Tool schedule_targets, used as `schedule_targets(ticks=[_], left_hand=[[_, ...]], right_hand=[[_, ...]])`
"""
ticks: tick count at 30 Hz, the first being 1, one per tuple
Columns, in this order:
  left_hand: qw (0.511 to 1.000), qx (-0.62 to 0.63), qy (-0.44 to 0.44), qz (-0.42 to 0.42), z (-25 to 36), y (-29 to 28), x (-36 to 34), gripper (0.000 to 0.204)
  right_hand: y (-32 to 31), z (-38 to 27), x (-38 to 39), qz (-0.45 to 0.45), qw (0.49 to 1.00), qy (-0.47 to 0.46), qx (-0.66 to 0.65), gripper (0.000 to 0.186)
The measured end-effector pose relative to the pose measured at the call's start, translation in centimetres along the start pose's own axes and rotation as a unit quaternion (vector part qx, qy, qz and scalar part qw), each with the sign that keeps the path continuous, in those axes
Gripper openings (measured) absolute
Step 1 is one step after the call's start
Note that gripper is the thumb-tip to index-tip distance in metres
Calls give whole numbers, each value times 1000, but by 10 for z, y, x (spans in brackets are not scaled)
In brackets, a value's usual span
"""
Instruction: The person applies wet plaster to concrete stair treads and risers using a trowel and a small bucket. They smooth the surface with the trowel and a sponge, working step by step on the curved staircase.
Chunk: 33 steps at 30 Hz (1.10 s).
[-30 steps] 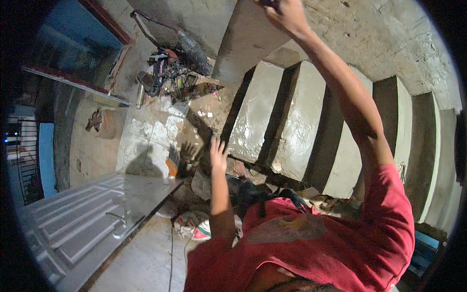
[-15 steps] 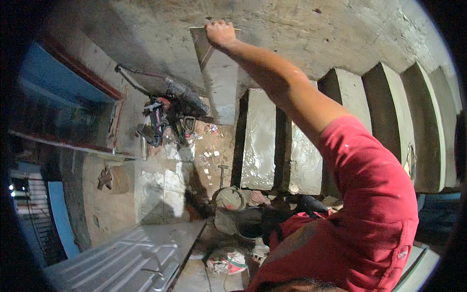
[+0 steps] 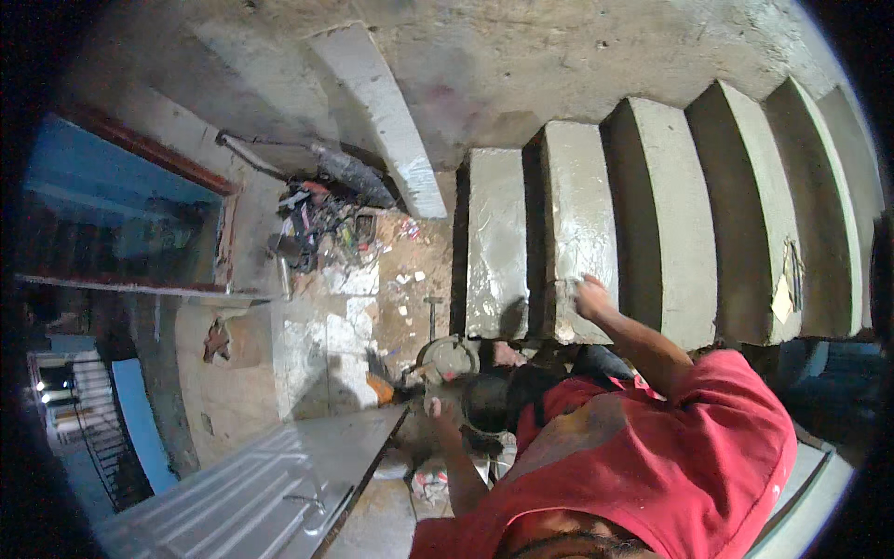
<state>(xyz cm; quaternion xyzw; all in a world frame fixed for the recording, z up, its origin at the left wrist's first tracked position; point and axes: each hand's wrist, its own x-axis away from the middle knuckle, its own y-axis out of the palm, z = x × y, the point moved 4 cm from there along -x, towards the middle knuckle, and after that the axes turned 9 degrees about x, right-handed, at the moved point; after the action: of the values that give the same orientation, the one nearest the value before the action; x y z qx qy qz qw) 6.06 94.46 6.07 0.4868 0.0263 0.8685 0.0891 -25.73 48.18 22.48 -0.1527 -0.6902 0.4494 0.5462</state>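
My right hand (image 3: pixel 592 298) is low over a wet, grey cement stair step (image 3: pixel 579 219), the second from the left, close to its left edge. Its fingers look bent together, and anything in them is too small to make out. Lower down, my left hand (image 3: pixel 441 411) is beside a round bucket (image 3: pixel 449 358) of grey mix; its fingers are not clear. A dark bucket (image 3: pixel 485 402) stands just right of that hand. The lowest step (image 3: pixel 496 242) shines with wet cement. Against the wall leans a long grey board (image 3: pixel 386 116), touched by neither hand.
More concrete steps (image 3: pixel 672 214) rise to the right, one bearing a pointed trowel-like piece (image 3: pixel 783 296). A hammer (image 3: pixel 433 317) lies on the littered floor. Tools and debris (image 3: pixel 321 224) are heaped by the wall. A panelled grey door (image 3: pixel 279 466) stands at lower left.
My right hand has let go of the board's top and come down to the second step. The board now leans further left at its top. My left hand has come into view.
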Motion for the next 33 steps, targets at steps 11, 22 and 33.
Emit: schedule_targets(ticks=[11, 22, 33], left_hand=[[977, -45, -157, -138, -54, 29, 5, 12], [942, -241, -57, -226, -57, 191, 40, 19], [905, -422, -62, -12, -185, 97, 166, 36]], right_hand=[[178, 175, 280, 79, 911, 349, -206, 38], [287, 210, 340, 62, 799, 500, -328, 48], [291, 341, 392, 178, 818, 413, -357, 34]])
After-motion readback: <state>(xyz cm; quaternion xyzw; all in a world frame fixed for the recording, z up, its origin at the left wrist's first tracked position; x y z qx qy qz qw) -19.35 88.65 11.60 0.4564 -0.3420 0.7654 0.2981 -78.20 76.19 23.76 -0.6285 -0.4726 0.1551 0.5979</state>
